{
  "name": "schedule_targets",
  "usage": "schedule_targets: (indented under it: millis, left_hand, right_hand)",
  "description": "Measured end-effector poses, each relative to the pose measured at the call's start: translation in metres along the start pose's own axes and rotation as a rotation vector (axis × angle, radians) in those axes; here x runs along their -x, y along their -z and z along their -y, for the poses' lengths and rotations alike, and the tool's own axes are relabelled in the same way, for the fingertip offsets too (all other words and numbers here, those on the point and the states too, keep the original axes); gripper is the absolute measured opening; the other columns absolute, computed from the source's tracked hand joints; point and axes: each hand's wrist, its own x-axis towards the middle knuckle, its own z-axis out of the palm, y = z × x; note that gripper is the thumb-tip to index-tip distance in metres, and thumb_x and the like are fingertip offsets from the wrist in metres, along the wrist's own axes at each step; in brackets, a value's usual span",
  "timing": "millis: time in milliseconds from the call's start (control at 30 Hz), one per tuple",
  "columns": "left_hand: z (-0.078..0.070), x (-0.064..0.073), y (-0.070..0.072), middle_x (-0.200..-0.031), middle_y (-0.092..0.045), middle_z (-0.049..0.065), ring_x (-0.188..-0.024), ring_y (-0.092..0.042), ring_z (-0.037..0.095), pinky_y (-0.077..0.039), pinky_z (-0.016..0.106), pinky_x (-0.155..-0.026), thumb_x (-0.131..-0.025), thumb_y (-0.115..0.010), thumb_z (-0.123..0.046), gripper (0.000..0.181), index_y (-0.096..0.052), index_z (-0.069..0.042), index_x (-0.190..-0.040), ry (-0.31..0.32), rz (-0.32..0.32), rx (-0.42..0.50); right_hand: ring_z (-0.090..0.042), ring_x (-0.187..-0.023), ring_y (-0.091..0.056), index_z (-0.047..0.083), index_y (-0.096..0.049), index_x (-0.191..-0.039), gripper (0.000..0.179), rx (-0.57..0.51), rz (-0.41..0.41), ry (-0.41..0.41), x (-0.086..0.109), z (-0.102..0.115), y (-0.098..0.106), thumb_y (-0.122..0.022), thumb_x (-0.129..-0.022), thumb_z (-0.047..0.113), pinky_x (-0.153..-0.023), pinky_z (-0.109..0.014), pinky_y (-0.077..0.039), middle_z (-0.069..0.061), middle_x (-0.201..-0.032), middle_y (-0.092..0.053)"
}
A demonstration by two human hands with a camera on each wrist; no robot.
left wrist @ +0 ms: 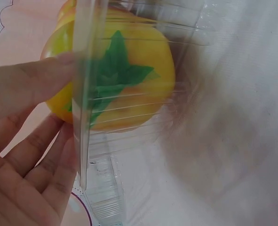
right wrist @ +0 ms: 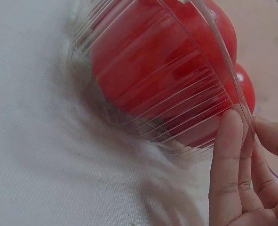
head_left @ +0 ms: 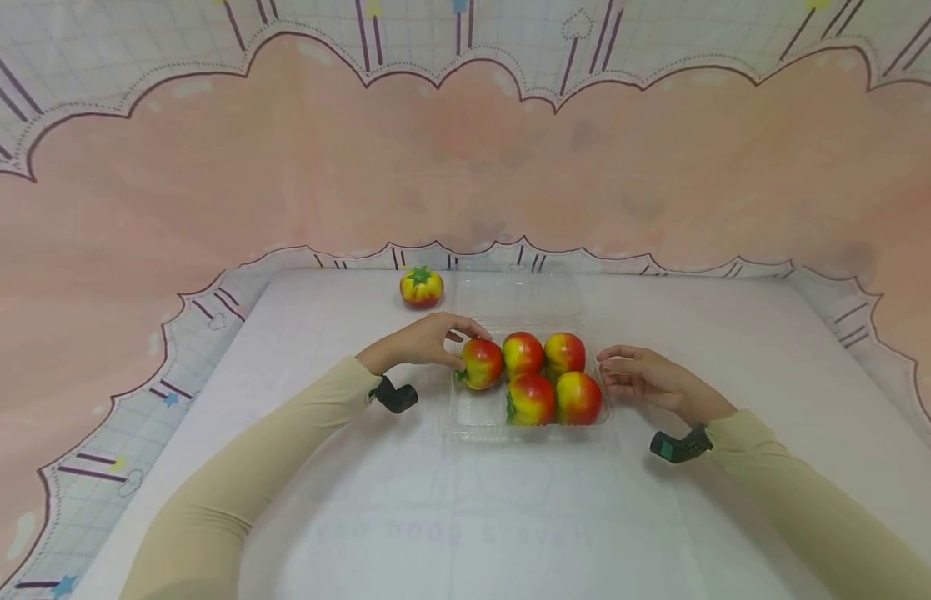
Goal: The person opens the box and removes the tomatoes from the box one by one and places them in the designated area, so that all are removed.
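A clear plastic clamshell box (head_left: 476, 414) lies with its lid (head_left: 521, 293) folded back behind it. Several red-and-yellow fruits with green star-shaped leaf caps sit inside, among them a front right fruit (head_left: 579, 398). My left hand (head_left: 423, 342) holds the leftmost fruit (head_left: 482, 364) between thumb and fingers, at the box's back left. In the left wrist view, that fruit's green cap (left wrist: 115, 75) shows through the ribbed plastic wall. At the right side, my right hand (head_left: 648, 379) pinches the box rim (right wrist: 235, 80) between thumb and fingers.
One more fruit (head_left: 422, 287) stands outside the box, at the back left near the lid, its green cap upward. A white cloth (head_left: 360, 517) with faint print covers the table. A patterned curtain (head_left: 465, 158) hangs behind the table.
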Motion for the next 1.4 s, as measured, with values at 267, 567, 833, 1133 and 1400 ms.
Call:
schedule_targets:
  millis: [267,567,833,1133,1400]
  left_hand:
    - [-0.0014,-0.0007,-0.0022,-0.131,-0.057,0.012,-0.122,-0.051,0.028,-0.043,0.042,-0.106,-0.079,-0.07,0.001,0.049,-0.057,-0.006,-0.126,-0.007,-0.003,-0.018]
    - [-0.0046,-0.0007,-0.002,-0.131,-0.057,0.012,-0.12,-0.052,0.028,-0.043,0.042,-0.105,-0.079,-0.07,0.0,0.05,-0.056,-0.005,-0.127,-0.018,-0.005,-0.038]
    - [-0.0064,-0.0009,-0.0028,-0.131,-0.056,0.011,-0.119,-0.052,0.027,-0.044,0.042,-0.104,-0.079,-0.071,0.0,0.05,-0.057,-0.008,-0.127,0.009,-0.006,-0.069]
    - [-0.0056,-0.0012,-0.0046,-0.129,-0.059,0.009,-0.115,-0.054,0.026,-0.046,0.04,-0.101,-0.079,-0.072,-0.003,0.05,-0.058,-0.009,-0.126,-0.007,-0.012,-0.103]
    - [-0.0064,-0.0018,-0.0064,-0.124,-0.062,0.006,-0.109,-0.057,0.022,-0.047,0.037,-0.1,-0.081,-0.073,-0.013,0.045,-0.06,-0.01,-0.124,-0.028,0.01,-0.135]
  right_hand:
    - [-0.01,-0.074,-0.063,0.013,-0.059,-0.099,0.01,-0.007,-0.005,-0.001,0.0003,-0.0007,-0.0009,-0.05,-0.097,0.009,-0.075,-0.019,-0.056,0.002,-0.085,-0.065]
    - [-0.01,-0.074,-0.063,0.013,-0.059,-0.099,0.009,-0.011,0.001,-0.002,0.0003,0.0001,-0.0005,-0.051,-0.096,0.01,-0.075,-0.018,-0.056,0.002,-0.085,-0.065]
    - [-0.01,-0.074,-0.064,0.014,-0.06,-0.098,0.009,-0.012,-0.002,-0.004,0.0002,0.0006,0.0003,-0.053,-0.095,0.011,-0.075,-0.019,-0.056,0.002,-0.085,-0.066]
    - [-0.01,-0.074,-0.064,0.015,-0.06,-0.097,0.01,-0.011,0.002,-0.004,-0.0006,0.0007,0.0006,-0.051,-0.096,0.011,-0.075,-0.019,-0.056,0.003,-0.085,-0.066]
    - [-0.009,-0.074,-0.063,0.016,-0.061,-0.096,0.012,0.002,0.02,0.003,-0.0021,0.0003,0.0027,-0.05,-0.097,0.011,-0.075,-0.019,-0.056,0.004,-0.084,-0.066]
